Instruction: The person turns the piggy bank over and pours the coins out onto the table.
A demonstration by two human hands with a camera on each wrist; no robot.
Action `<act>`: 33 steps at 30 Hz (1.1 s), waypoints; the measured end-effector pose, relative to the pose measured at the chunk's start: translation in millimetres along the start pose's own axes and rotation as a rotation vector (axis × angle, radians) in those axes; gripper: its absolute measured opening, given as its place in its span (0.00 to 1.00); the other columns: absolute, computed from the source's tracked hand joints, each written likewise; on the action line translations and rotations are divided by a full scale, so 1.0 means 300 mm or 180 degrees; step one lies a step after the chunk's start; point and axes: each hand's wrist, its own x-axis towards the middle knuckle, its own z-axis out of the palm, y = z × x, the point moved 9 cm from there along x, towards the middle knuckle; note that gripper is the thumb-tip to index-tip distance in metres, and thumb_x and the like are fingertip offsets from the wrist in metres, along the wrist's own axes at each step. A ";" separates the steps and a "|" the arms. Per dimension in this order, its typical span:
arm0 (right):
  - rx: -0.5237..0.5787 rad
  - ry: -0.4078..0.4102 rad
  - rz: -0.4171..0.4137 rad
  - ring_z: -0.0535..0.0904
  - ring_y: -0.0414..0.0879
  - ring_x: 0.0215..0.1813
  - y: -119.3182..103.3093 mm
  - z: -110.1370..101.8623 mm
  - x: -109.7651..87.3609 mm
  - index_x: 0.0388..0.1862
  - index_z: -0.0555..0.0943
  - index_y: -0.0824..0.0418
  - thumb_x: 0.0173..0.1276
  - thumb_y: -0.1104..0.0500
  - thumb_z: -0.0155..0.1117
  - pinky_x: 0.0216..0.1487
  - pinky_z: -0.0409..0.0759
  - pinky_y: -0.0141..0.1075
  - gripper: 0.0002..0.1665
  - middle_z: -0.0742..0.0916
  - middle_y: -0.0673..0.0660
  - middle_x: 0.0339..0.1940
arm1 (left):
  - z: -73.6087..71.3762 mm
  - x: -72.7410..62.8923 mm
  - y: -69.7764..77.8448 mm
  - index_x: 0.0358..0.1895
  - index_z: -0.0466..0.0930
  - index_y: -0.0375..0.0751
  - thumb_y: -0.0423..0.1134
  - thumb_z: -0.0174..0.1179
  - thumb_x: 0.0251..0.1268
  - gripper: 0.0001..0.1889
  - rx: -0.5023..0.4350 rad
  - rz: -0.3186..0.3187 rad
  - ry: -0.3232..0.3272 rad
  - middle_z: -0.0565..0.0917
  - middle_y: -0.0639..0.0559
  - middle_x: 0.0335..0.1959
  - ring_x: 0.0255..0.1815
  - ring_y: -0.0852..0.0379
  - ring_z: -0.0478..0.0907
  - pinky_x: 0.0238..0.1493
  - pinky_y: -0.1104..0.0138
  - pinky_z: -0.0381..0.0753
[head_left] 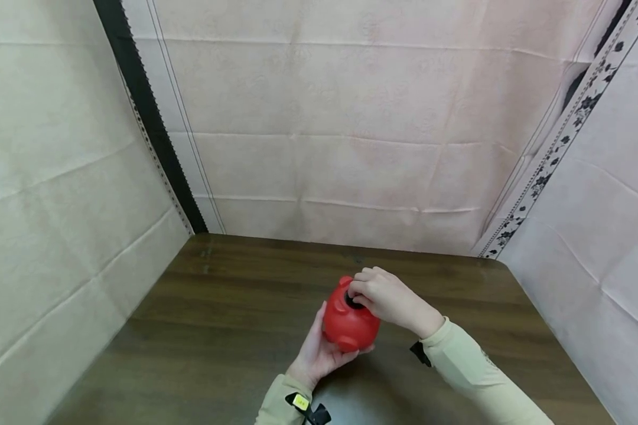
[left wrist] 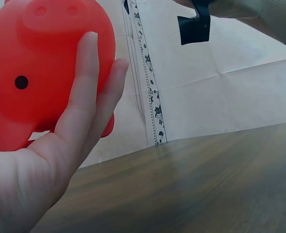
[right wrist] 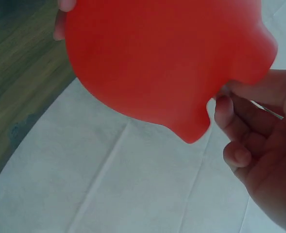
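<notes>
A red piggy bank [head_left: 349, 332] is held over the wooden table, its underside tipped up toward the head camera. My left hand [head_left: 319, 354] cradles it from below, fingers spread round the body beside the snout and one black eye in the left wrist view. On the underside, between the stubby feet, sits a round black plug [head_left: 353, 303]. The fingertips of my right hand [head_left: 390, 300] pinch at the plug's edge. In the right wrist view, the red body [right wrist: 157, 58] hides much of what those fingertips hold, and the other fingers are curled in.
Brown wooden tabletop [head_left: 234, 330] spreads under both hands. Pale cloth walls [head_left: 319, 147] stand at the back, left and right; a floral border strip [head_left: 553, 153] runs down the right corner. Each sleeve has a black wrist strap [head_left: 420, 353].
</notes>
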 end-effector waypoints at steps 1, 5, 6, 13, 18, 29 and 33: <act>-0.0075 0.0001 0.0005 0.72 0.38 0.32 0.001 0.002 -0.002 0.28 0.81 0.54 0.52 0.63 0.77 0.37 0.77 0.31 0.10 0.81 0.47 0.26 | 0.000 0.001 -0.003 0.76 0.48 0.53 0.68 0.47 0.66 0.41 -0.0027 -0.0011 -0.0003 0.69 0.45 0.66 0.64 0.40 0.71 0.55 0.67 0.81; -0.0294 0.0033 -0.0024 0.70 0.37 0.29 -0.006 0.004 -0.009 0.25 0.80 0.54 0.53 0.62 0.76 0.35 0.74 0.30 0.11 0.80 0.47 0.23 | -0.004 0.002 -0.010 0.75 0.49 0.53 0.67 0.47 0.66 0.40 -0.0046 -0.0043 0.0020 0.69 0.45 0.66 0.64 0.40 0.71 0.56 0.66 0.81; -0.0360 0.0062 -0.0046 0.70 0.37 0.29 -0.007 0.002 -0.010 0.24 0.79 0.55 0.53 0.63 0.75 0.34 0.74 0.29 0.11 0.80 0.47 0.22 | -0.005 0.002 -0.010 0.75 0.49 0.53 0.67 0.48 0.66 0.40 -0.0035 -0.0042 0.0036 0.70 0.45 0.66 0.64 0.39 0.71 0.56 0.66 0.81; -0.0583 0.0336 -0.0161 0.70 0.39 0.28 -0.019 -0.030 -0.013 0.23 0.77 0.56 0.54 0.65 0.74 0.32 0.70 0.30 0.12 0.79 0.48 0.22 | -0.005 0.001 -0.001 0.76 0.47 0.52 0.68 0.49 0.64 0.43 0.0022 -0.0005 0.0116 0.70 0.44 0.65 0.63 0.38 0.72 0.54 0.67 0.82; -0.0468 0.0313 -0.0136 0.71 0.39 0.29 -0.022 -0.037 -0.015 0.25 0.78 0.55 0.54 0.63 0.75 0.33 0.73 0.30 0.11 0.80 0.48 0.23 | -0.005 0.000 -0.004 0.76 0.46 0.53 0.69 0.49 0.64 0.43 0.0008 -0.0006 0.0107 0.70 0.44 0.65 0.62 0.39 0.72 0.53 0.67 0.82; -0.0438 0.0659 0.0080 0.75 0.40 0.31 0.052 -0.139 -0.080 0.27 0.79 0.56 0.52 0.67 0.74 0.36 0.75 0.34 0.12 0.82 0.47 0.26 | 0.014 -0.018 0.021 0.76 0.49 0.57 0.69 0.50 0.63 0.42 -0.0093 -0.0042 -0.0013 0.70 0.45 0.65 0.63 0.39 0.73 0.50 0.69 0.83; -0.0577 0.0705 0.0199 0.74 0.40 0.31 0.088 -0.131 -0.131 0.25 0.78 0.56 0.50 0.67 0.76 0.36 0.75 0.34 0.13 0.80 0.47 0.24 | 0.033 -0.030 0.041 0.75 0.51 0.57 0.69 0.49 0.64 0.40 -0.0121 0.0002 -0.0066 0.70 0.46 0.65 0.63 0.41 0.72 0.50 0.68 0.83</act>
